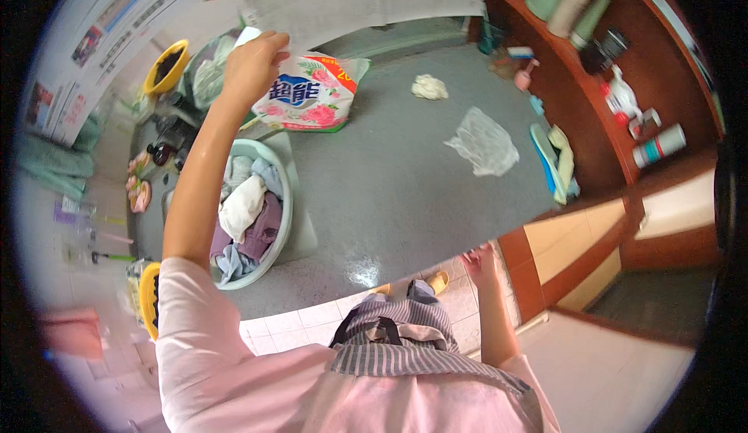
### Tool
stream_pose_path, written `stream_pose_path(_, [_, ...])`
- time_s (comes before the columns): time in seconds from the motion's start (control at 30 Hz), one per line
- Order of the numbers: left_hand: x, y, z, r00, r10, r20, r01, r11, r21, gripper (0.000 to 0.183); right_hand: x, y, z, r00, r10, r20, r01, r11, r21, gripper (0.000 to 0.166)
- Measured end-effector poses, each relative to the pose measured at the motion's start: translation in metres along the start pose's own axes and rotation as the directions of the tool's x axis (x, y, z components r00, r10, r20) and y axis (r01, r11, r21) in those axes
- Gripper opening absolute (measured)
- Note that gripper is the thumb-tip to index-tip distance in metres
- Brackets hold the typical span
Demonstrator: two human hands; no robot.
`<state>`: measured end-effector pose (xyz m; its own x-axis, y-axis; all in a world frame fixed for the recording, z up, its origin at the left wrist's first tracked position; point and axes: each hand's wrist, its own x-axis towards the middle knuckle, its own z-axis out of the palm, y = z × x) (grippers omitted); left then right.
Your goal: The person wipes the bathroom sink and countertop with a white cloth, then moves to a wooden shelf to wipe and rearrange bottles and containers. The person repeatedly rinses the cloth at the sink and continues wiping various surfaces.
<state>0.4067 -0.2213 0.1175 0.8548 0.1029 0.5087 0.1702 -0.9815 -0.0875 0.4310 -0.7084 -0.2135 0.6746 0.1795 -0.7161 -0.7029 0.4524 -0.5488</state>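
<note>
My left hand [257, 62] reaches to the back of the grey counter [374, 187], fingers curled at the upper left of a printed detergent bag [310, 91]. A small white piece [248, 36] shows just beyond the hand; whether my fingers grip it or the bag is unclear. Below my left forearm, a pale round basin [286, 223] holds crumpled clothes [245, 208], white, purple and light blue, partly hidden by the arm. Down at the counter's front edge is my right hand [480, 265], empty, with its fingers loosely apart and near the edge.
On the counter's right lie a crumpled cream cloth [429, 87], a clear plastic bag [485, 144] and brushes [552, 164]. Bottles stand on a brown shelf [590, 77]. Beyond my left arm are a yellow bowl [167, 68] and a bagged container [210, 74].
</note>
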Motion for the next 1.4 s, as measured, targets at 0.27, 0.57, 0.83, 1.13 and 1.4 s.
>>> stream_pose_path(0.27, [-0.031, 0.117, -0.153, 0.994, -0.062, -0.09, 0.053, 0.994, -0.099, 0.021, 0.071, -0.004, -0.038, 0.957, 0.018, 0.29, -0.041, 0.996, 0.075, 0.023])
stream_pose_path(0.57, [-0.146, 0.295, -0.177, 0.917, -0.088, 0.388, 0.185, 0.958, -0.219, 0.019, 0.009, -0.057, -0.105, 0.992, -0.105, -0.064, 0.067, 0.898, -0.435, 0.032])
stream_pose_path(0.83, [-0.311, 0.413, 0.028, 0.569, -0.097, 0.816, 0.591, 0.739, -0.324, 0.025, 0.054, -0.138, -0.216, 0.798, -0.578, 0.172, 0.46, 0.398, -0.794, 0.05])
stream_pose_path(1.13, [-0.428, 0.487, 0.273, 0.355, -0.509, 0.784, 0.836, 0.548, -0.023, 0.018, 0.041, -0.186, -0.221, 0.708, -0.636, 0.309, 0.513, 0.162, -0.843, 0.035])
stream_pose_path(1.4, [-0.384, 0.442, 0.437, 0.199, -0.822, 0.534, 0.952, 0.293, 0.095, 0.025, 0.031, -0.188, -0.209, 0.724, -0.605, 0.332, 0.524, 0.168, -0.835, 0.033])
